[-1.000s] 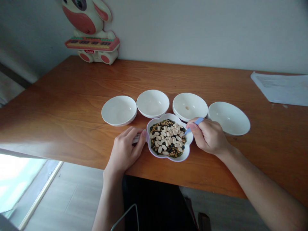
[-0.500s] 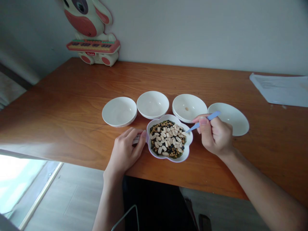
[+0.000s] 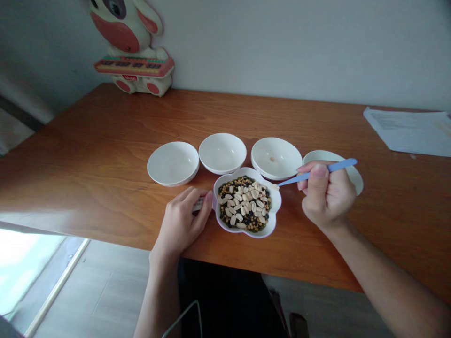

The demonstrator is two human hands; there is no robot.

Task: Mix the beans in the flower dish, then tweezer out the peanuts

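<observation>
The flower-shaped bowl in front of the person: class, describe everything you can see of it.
The flower-shaped bowl is white with a scalloped, petal-like rim and looks like plastic. It stands upright near the front edge of the wooden table, just in front of a row of four plain white bowls. It is filled with mixed pale peanuts, small dark beans and tan beans. The left hand touches its left side; the blue tweezers in the right hand hold a pale piece just above its right rim.
</observation>
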